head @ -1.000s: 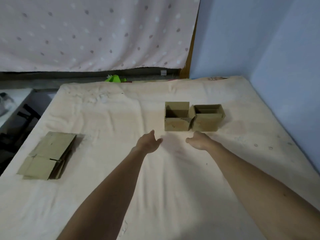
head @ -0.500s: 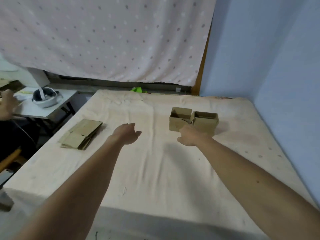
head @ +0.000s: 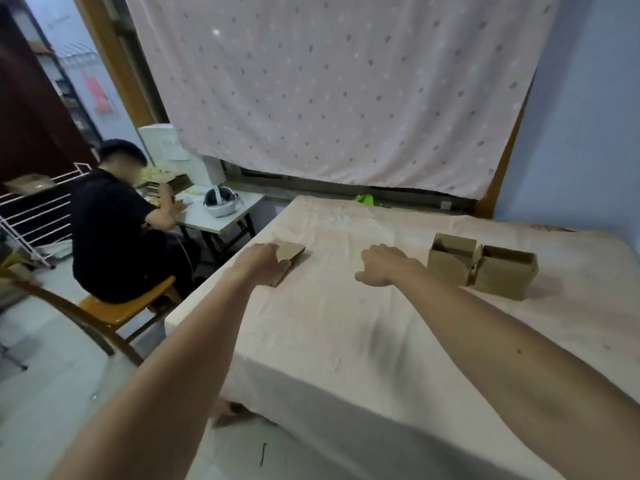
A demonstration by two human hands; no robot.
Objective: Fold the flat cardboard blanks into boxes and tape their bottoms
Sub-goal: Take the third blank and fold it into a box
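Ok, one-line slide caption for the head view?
Left hand reaches the flat blanks; right hand hovers near two folded boxes.

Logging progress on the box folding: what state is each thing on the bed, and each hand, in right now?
Stack of cardboard blanks: flat, unfolded, at the bed's left edge.
Left box: folded up, top open, standing upright.
Right box: folded up, top open, touching the left box.
Left hand: resting on the blanks; grip unclear.
Right hand: empty, fingers loosely curled, above the sheet.
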